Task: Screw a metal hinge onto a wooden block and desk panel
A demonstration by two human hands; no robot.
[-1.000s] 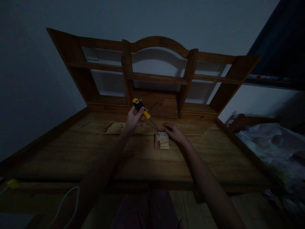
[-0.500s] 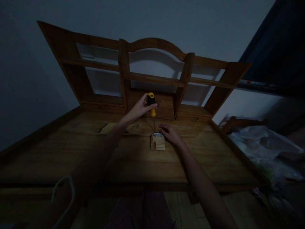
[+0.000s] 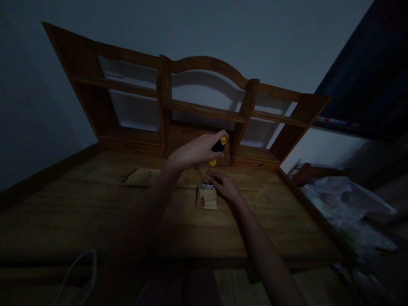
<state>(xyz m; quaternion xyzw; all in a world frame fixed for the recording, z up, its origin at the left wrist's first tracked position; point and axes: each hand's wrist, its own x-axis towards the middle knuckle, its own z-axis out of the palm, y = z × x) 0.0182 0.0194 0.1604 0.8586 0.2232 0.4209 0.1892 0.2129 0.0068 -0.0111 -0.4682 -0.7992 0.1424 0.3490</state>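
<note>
A screwdriver [image 3: 219, 147] with a black and yellow handle is gripped in my left hand [image 3: 199, 148], its fingers wrapped round the handle. The shaft slants down to the left, its tip at a small metal hinge [image 3: 207, 186]. This hinge lies at the far edge of a small wooden block [image 3: 208, 199] with a torn, pale surface, where it meets a long thin wooden strip [image 3: 251, 182]. My right hand [image 3: 225, 185] rests at the hinge's right end, fingers bent in against it. The fingertips are dim and partly hard to make out.
The wooden desk [image 3: 134, 225] carries a shelf unit [image 3: 204, 109] along its back, against the wall. A white cord loop [image 3: 94, 267] shows at the lower left. Clear plastic sheeting [image 3: 344, 199] covers things at the right, near a wooden chair back [image 3: 321, 170].
My left hand has turned over the screwdriver handle and moved right, so the screwdriver now leans further right. My right hand stays by the hinge. The view has shifted slightly.
</note>
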